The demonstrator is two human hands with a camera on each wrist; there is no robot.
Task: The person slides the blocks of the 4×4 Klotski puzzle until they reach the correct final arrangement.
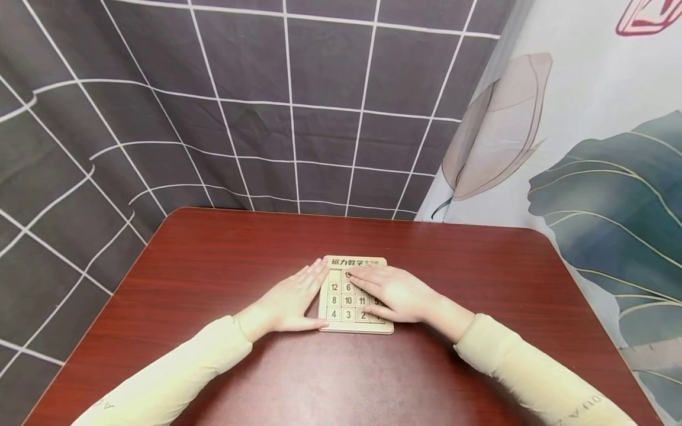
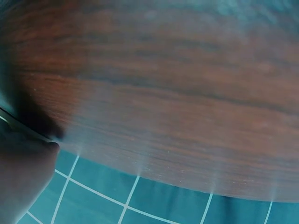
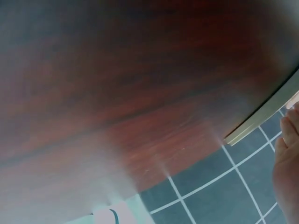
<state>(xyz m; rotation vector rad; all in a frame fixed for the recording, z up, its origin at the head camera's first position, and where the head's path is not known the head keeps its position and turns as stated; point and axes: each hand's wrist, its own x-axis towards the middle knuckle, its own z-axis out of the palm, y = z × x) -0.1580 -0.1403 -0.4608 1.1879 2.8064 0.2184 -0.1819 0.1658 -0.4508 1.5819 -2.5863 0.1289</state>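
Note:
A pale yellow sliding number puzzle (image 1: 356, 327) lies flat on the table, with dark printed characters along its top border. Its square tiles (image 1: 348, 300) show numbers such as 12, 6, 8, 10, 4 and 3, and a vacant slot sits at the upper left. My left hand (image 1: 290, 300) lies along the left border, fingers straight and thumb at the lower left corner. Across the right-hand tiles stretches my right hand (image 1: 402, 293), fingers extended and covering several of them. In the right wrist view the puzzle's side edge (image 3: 266, 114) shows beside the fingers.
The reddish-brown wooden table (image 1: 234, 242) reaches back to a dark grey curtain with a white grid (image 1: 325, 65). At the right hangs a white curtain with leaf prints (image 1: 597, 195).

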